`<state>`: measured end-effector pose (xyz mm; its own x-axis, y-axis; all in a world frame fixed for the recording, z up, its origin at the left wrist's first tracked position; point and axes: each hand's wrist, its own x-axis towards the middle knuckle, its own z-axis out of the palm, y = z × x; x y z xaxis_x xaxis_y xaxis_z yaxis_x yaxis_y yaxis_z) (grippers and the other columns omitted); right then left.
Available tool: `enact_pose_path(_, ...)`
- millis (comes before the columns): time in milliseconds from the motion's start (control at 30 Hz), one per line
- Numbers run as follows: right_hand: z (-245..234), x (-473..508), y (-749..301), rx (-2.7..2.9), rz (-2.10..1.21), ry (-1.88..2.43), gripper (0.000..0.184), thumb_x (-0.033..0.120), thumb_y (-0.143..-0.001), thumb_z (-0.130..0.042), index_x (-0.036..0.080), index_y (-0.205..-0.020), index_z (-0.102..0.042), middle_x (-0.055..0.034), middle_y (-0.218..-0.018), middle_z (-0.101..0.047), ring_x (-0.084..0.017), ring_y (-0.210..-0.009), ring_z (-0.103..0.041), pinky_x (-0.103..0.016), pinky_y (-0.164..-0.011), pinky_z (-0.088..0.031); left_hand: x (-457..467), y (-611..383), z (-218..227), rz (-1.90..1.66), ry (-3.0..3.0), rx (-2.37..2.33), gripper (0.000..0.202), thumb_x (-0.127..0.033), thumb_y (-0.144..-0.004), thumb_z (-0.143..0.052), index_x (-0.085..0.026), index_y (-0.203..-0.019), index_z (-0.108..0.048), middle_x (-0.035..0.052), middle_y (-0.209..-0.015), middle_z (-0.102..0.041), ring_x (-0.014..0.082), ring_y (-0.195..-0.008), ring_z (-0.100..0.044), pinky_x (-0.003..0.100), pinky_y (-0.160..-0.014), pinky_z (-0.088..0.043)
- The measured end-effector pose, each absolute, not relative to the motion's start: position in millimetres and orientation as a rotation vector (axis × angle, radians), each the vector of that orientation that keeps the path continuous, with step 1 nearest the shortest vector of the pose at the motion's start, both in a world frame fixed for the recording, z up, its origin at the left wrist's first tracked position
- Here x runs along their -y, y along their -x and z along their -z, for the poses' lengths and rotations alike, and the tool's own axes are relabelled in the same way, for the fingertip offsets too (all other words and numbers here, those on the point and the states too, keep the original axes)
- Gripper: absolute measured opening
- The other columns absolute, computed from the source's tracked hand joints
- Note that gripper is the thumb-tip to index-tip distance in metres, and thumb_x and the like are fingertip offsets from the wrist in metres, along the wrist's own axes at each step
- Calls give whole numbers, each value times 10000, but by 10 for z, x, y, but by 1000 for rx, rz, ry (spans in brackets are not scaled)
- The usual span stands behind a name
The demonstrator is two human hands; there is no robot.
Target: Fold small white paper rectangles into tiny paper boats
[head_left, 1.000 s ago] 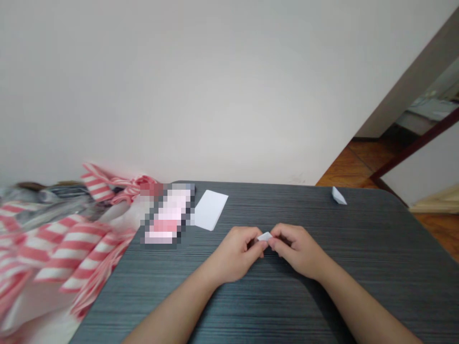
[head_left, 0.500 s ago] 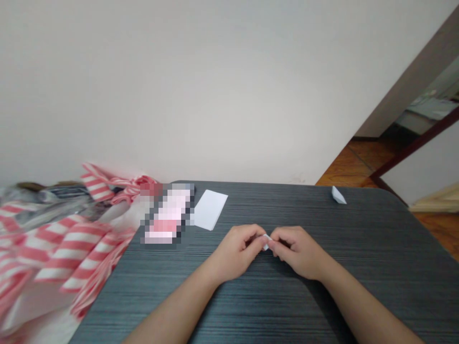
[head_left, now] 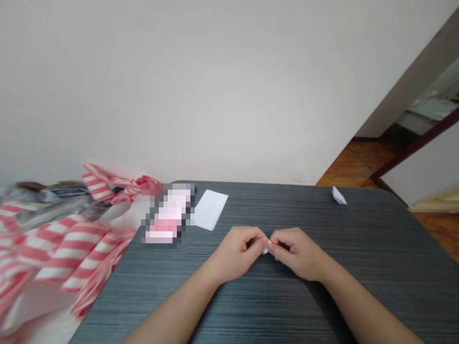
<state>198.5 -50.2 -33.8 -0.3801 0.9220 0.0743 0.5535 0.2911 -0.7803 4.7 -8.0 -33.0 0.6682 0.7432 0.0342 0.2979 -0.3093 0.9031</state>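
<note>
My left hand (head_left: pixel 234 253) and my right hand (head_left: pixel 296 253) meet above the dark grey wood-grain table (head_left: pixel 287 291). Between their fingertips is a tiny folded piece of white paper (head_left: pixel 266 246), mostly hidden by my fingers. A white paper sheet (head_left: pixel 211 209) lies flat on the table, beyond my left hand. A small folded white paper shape (head_left: pixel 339 196) sits near the far right edge.
A pixelated pink-and-white object (head_left: pixel 168 216) lies at the table's left. Red-and-white striped fabric (head_left: pixel 68 253) bunches beyond the left edge. A white wall stands behind the table, and a wooden floor (head_left: pixel 358 167) shows at the right.
The folded paper between my fingers has turned and is now more covered. My hands have drawn slightly closer together around it.
</note>
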Motion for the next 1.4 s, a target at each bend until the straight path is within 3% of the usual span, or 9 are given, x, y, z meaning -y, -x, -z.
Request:
enact_pose_path(267, 323, 502, -1974, 2037, -950, 1326, 310, 232, -914, -556, 176, -618, -480, 48, -572, -485, -92, -538, -438, -205, -536, -317, 75, -41, 325, -570, -1868, -835, 244, -252, -926, -496, -155, -751, -636, -23, -623, -585, 95, -589, -512, 188, -560, -360)
enact_pose_path(567, 319, 508, -1962, 2016, -934, 1340, 280, 218, -914, -554, 175, -640, -517, 45, -581, -503, -98, -553, -458, -212, -552, -329, 78, -48, 363, -574, -1829, -873, 271, -286, -938, -489, -160, -732, -612, -31, -593, -556, 96, -559, -506, 194, -540, -356)
enact_pose_path(767, 326, 502, -1975, 1990, -932, 1337, 299, 210, -938, -516, 173, -642, -535, 36, -584, -531, -105, -563, -482, -222, -572, -347, 81, -57, 342, -577, -1788, -867, 251, -309, -949, -473, -160, -816, -625, -33, -604, -549, 98, -537, -497, 202, -517, -347)
enact_pose_path(967, 326, 505, -1975, 2001, -885, 1316, 241, 207, -922, -535, 174, -688, -580, 24, -630, -558, -116, -594, -506, -230, -596, -366, 82, -55, 328, -589, -1852, -895, 280, -287, -944, -487, -161, -730, -615, -40, -560, -543, 97, -544, -503, 204, -554, -358)
enact_pose_path(1200, 351, 486, -1980, 1976, -813, 1361, 194, 255, -923, -572, 178, -751, -615, 9, -681, -597, -129, -640, -545, -229, -607, -385, 74, -53, 336, -556, -1914, -886, 267, -262, -937, -496, -166, -752, -663, -32, -577, -583, 103, -564, -528, 202, -581, -374)
enact_pose_path(1400, 321, 478, -1975, 1998, -812, 1345, 192, 203, -918, -571, 178, -733, -612, 15, -669, -604, -123, -637, -550, -224, -619, -392, 70, -48, 337, -573, -1936, -869, 282, -265, -943, -484, -170, -750, -666, -23, -596, -599, 113, -594, -543, 206, -595, -381)
